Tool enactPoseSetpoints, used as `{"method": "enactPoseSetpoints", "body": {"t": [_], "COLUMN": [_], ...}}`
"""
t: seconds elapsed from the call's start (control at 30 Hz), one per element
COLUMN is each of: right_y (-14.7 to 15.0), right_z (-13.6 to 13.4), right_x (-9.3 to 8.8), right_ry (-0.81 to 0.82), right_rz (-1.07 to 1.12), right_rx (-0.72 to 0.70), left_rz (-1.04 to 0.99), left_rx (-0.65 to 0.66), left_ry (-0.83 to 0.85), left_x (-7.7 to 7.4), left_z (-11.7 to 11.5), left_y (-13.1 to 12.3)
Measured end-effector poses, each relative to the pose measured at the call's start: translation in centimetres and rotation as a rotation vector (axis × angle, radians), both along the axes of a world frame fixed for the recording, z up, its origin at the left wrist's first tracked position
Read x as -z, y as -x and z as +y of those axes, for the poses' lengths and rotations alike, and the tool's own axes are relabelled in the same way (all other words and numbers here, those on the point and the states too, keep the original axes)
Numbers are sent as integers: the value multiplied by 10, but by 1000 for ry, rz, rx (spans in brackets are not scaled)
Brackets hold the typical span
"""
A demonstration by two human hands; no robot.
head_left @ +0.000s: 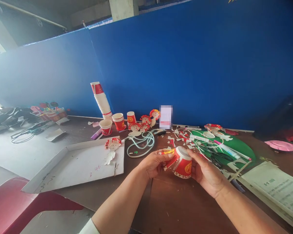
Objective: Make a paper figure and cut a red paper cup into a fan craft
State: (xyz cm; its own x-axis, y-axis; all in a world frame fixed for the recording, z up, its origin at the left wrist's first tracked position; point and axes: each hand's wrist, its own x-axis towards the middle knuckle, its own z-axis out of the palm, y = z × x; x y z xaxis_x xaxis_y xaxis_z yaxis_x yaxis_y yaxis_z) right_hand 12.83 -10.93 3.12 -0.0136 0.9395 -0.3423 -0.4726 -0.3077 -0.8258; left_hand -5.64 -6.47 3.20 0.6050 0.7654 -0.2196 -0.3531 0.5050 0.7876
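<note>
Both forearms forward, fingers curled

Cup — between tray and booklet

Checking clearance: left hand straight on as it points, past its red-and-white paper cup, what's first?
Probably the right hand, holding the other side of the cup; depth is hard to judge.

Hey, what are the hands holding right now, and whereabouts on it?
A red paper cup, cut along its edge: the left hand grips its wall on one side, the right hand on the other.
</note>
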Motion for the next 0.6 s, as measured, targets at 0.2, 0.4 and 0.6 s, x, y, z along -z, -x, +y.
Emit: {"method": "enactPoseSetpoints", "body": {"t": [0.2,0.4,0.6], "right_y": [-2,-4,-5], "right_z": [-15,-25,-32], "right_x": [-2,5,9], "right_ry": [44,71,40], "right_rz": [26,69,8], "right_rx": [-27,-68,-70], "left_rz": [9,101,287], "left_rx": [60,102,101], "left_ry": [43,49,20], "left_x": [4,7,5], "left_z": [2,1,0], "left_y": [3,1,2]}}
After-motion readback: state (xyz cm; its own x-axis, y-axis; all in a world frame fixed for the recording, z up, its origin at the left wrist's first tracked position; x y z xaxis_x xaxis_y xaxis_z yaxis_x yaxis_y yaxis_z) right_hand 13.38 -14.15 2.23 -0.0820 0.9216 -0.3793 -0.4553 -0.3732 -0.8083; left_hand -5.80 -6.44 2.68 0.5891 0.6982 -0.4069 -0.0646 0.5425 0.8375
